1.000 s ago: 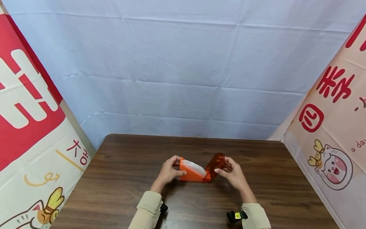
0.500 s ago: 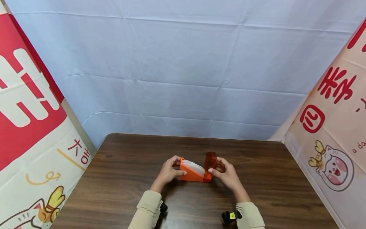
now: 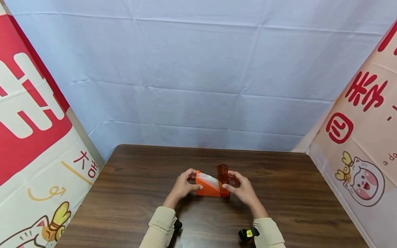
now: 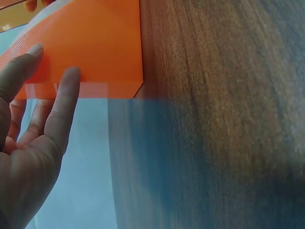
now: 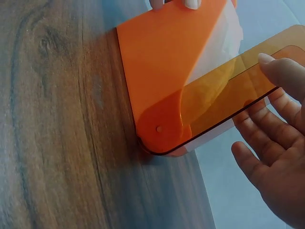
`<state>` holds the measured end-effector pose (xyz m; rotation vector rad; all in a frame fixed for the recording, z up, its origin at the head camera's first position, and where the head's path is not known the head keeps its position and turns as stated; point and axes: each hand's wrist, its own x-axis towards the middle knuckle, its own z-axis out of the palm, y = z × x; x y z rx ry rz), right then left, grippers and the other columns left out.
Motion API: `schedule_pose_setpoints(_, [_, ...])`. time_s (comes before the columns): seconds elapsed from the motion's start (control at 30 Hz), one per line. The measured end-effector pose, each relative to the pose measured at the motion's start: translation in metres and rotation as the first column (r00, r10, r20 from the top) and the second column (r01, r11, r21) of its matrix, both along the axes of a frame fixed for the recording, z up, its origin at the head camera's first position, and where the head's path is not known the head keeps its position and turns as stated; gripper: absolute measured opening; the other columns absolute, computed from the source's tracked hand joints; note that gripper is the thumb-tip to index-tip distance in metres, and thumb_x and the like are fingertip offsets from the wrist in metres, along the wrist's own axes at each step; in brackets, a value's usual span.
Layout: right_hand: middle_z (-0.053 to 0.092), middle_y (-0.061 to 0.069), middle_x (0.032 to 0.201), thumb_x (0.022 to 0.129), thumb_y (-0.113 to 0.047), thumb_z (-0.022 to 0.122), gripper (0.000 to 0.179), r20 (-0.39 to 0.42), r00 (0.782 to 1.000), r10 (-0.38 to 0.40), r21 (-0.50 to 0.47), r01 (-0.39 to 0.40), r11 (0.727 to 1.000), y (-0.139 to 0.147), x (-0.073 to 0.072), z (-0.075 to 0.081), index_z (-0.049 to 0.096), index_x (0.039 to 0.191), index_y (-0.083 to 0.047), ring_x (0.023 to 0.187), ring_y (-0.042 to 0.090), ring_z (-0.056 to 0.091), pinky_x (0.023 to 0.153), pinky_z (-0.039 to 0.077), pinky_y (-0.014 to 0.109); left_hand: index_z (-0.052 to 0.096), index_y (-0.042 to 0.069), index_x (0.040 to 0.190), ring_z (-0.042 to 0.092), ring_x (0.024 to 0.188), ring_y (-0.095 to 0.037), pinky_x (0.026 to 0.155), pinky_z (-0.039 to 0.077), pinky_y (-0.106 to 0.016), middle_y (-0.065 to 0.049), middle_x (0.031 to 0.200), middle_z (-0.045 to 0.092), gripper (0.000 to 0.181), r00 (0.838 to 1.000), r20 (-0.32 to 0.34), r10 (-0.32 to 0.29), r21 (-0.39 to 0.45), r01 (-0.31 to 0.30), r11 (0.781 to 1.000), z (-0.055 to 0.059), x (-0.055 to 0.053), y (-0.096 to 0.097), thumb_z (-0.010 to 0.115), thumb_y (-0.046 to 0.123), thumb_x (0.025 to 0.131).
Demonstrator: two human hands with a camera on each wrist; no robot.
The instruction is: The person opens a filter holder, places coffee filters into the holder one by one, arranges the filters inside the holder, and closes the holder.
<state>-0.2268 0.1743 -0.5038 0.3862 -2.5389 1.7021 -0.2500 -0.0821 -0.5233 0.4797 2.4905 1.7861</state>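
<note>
An orange plastic box [image 3: 206, 188] with a slanted opening stands on the table, and thin white sheets [image 3: 208, 178] show inside it. My left hand [image 3: 182, 186] grips the box's left end, thumb on the near side. Hinged at the box's right end is a see-through amber lid [image 3: 222, 170], swung up nearly upright. My right hand [image 3: 243, 190] holds this lid between thumb and fingers. In the right wrist view, the lid [image 5: 224, 98] turns on a small round pivot [image 5: 159, 129] at the box's lower corner.
The dark wood-grain table [image 3: 139, 162] carries the box near its middle. Behind it hangs a pale blue cloth [image 3: 186, 86]. Printed cloths flank it, one at the left [image 3: 28, 137] and one at the right [image 3: 369, 137].
My right hand has moved left, swinging the amber lid from a rightward lean to nearly upright over the box's right end. The left hand and the box have hardly moved.
</note>
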Motion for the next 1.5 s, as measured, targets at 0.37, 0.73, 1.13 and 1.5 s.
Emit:
schedule_pose_setpoints(0.37, [0.061, 0.008, 0.11, 0.076, -0.011, 0.077, 0.045, -0.013, 0.999, 0.033, 0.031, -0.033, 0.999, -0.01, 0.001, -0.002, 0.06, 0.118, -0.006, 0.1, 0.025, 0.057, 0.085, 0.046, 0.047, 0.059, 0.004, 0.103, 0.059, 0.09, -0.027, 0.071, 0.05, -0.032, -0.009, 0.097, 0.063, 0.036, 0.999, 0.035, -0.028, 0.015, 0.028, 1.0, 0.031, 0.017, 0.002, 0.077, -0.001, 0.073])
schedule_pose_setpoints(0.73, [0.063, 0.006, 0.109, 0.077, -0.011, 0.077, 0.045, -0.045, 0.997, 0.06, 0.084, -0.056, 0.995, -0.018, -0.001, -0.003, 0.06, 0.118, -0.006, 0.098, 0.023, 0.058, 0.084, 0.048, 0.044, 0.058, 0.003, 0.103, 0.059, 0.09, -0.027, 0.075, 0.05, -0.033, -0.01, 0.097, 0.064, 0.036, 0.999, 0.028, -0.029, 0.006, 0.029, 1.0, 0.037, 0.02, 0.002, 0.076, -0.003, 0.072])
schedule_pose_setpoints(1.13, [0.063, 0.008, 0.111, 0.078, -0.011, 0.076, 0.045, -0.11, 0.99, 0.09, 0.172, -0.07, 0.983, -0.024, -0.006, -0.004, 0.061, 0.119, -0.007, 0.098, 0.024, 0.059, 0.081, 0.049, 0.043, 0.059, 0.01, 0.105, 0.06, 0.09, -0.019, 0.077, 0.05, -0.038, -0.002, 0.097, 0.064, 0.041, 1.0, 0.021, 0.003, 0.007, -0.004, 1.0, -0.004, 0.001, 0.002, 0.081, 0.005, 0.071])
schedule_pose_setpoints(1.5, [0.061, 0.009, 0.114, 0.077, -0.012, 0.076, 0.045, -0.138, 0.984, 0.112, 0.256, -0.073, 0.964, -0.035, -0.008, -0.006, 0.062, 0.12, -0.009, 0.1, 0.024, 0.057, 0.085, 0.046, 0.045, 0.059, 0.013, 0.106, 0.059, 0.09, -0.016, 0.075, 0.05, -0.031, 0.003, 0.098, 0.063, 0.04, 0.999, 0.047, 0.008, 0.01, -0.009, 1.0, -0.003, 0.005, 0.0, 0.08, 0.008, 0.072])
